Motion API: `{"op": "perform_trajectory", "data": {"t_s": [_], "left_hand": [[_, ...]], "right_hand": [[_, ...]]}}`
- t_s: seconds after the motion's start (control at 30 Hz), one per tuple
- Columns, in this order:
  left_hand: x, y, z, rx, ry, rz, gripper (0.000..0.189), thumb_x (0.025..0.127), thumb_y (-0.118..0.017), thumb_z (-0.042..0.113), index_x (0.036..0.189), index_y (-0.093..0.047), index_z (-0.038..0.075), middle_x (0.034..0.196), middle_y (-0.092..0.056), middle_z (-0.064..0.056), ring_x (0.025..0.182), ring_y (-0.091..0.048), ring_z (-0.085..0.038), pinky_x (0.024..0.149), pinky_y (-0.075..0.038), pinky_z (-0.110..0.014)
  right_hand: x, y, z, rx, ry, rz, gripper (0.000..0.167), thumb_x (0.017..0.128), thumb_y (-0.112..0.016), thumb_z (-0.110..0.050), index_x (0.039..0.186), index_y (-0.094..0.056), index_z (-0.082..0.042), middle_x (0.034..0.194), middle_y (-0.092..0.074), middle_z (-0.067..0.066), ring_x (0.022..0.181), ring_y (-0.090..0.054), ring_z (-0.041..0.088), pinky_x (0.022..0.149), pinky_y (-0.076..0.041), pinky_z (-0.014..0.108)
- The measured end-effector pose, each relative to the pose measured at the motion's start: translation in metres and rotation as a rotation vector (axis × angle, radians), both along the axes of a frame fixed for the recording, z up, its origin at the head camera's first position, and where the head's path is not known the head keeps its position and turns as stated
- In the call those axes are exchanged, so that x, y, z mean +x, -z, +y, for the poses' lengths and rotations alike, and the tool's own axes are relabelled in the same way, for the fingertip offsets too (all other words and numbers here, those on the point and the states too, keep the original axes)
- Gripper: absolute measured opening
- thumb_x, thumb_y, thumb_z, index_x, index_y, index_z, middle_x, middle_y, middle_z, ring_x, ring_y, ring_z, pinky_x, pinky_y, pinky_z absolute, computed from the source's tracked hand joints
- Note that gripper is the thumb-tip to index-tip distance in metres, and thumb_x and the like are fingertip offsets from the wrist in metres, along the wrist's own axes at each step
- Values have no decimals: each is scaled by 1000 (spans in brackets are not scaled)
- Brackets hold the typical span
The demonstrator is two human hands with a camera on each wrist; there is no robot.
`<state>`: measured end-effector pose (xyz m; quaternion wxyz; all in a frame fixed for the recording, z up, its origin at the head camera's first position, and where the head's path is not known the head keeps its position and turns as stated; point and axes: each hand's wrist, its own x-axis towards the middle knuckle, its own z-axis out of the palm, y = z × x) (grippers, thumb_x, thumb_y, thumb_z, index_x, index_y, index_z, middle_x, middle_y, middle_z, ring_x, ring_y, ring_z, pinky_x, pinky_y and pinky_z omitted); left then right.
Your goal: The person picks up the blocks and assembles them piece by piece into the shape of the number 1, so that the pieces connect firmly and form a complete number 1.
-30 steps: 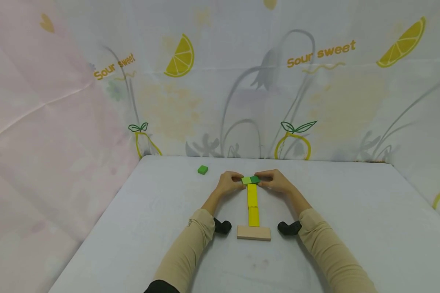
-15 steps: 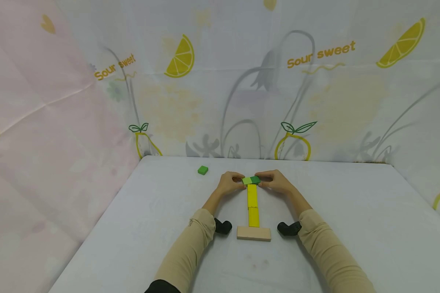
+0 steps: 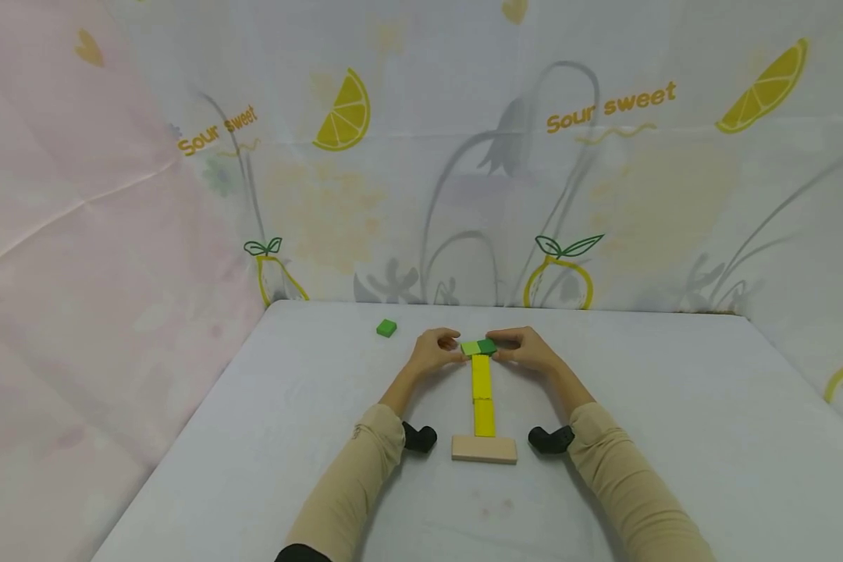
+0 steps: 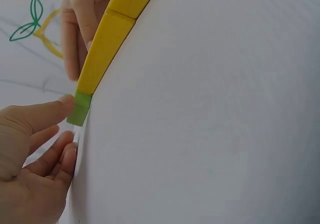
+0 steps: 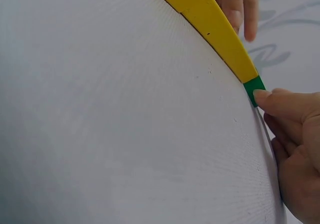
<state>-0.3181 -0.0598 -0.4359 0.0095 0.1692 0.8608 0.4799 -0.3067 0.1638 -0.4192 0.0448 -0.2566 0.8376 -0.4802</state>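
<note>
A light green block (image 3: 470, 348) and a dark green block (image 3: 487, 346) lie side by side across the far end of two yellow blocks (image 3: 481, 378), which run in a line toward me. At the near end lies a plain wooden block (image 3: 484, 449), set crosswise. My left hand (image 3: 435, 350) has its thumb tip at the edge of the light green block (image 4: 80, 108), its other fingers apart from it. On the other side my right hand (image 3: 531, 349) pinches the dark green block (image 5: 254, 90), thumb on its near face and index finger behind.
A loose green block (image 3: 386, 328) lies at the back left of the white table (image 3: 674, 406). A patterned cloth (image 3: 421, 187) hangs behind the table's far edge. Black wrist devices (image 3: 419, 438) stick inward from both sleeves, flanking the wooden block.
My left index finger has drawn back slightly left from the light green block. The right hand keeps its hold on the dark green block, and the row of blocks looks unchanged.
</note>
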Motion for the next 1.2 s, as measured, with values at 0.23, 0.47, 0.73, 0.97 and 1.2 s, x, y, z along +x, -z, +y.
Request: {"op": "perform_trajectory", "data": {"t_s": [0.23,0.47,0.73,0.97,1.2], "left_hand": [[1,-2,-21,45,-46,77,39,76,-75,6,110,-64,-8,93,-66,-19,87,-62,-31,79,-51,-35],[2,-7,-48,67,-160,101,35,78,-74,7,107,-63,-9,96,-64,-21,87,-60,-31,77,-50,-37],[-2,-9,-69,92,-380,60,37,80,-72,7,110,-60,-10,108,-59,-26,101,-56,-37,88,-46,-44],[-6,-6,-74,94,-483,1,46,79,-72,9,118,-55,-8,117,-49,-29,111,-46,-40,92,-42,-48],[-26,10,-80,108,-576,-20,61,73,-79,15,123,-49,-1,122,-36,-30,106,-45,-38,88,-43,-45]], "right_hand": [[7,-10,-1,29,6,-13,43,82,-63,5,122,-51,17,126,-50,33,124,-41,46,105,-28,55],[3,-6,0,1,-3,-21,44,81,-64,6,122,-52,17,126,-51,33,124,-42,46,105,-28,54],[-20,24,8,10,20,-10,44,80,-68,-1,122,-58,9,125,-56,25,124,-45,40,106,-30,50],[-22,25,8,46,-4,16,43,82,-67,-3,122,-57,10,125,-55,27,123,-44,43,105,-30,53],[-23,25,7,96,-2,2,42,84,-63,-2,125,-56,7,129,-54,24,126,-42,40,107,-28,51]]}}
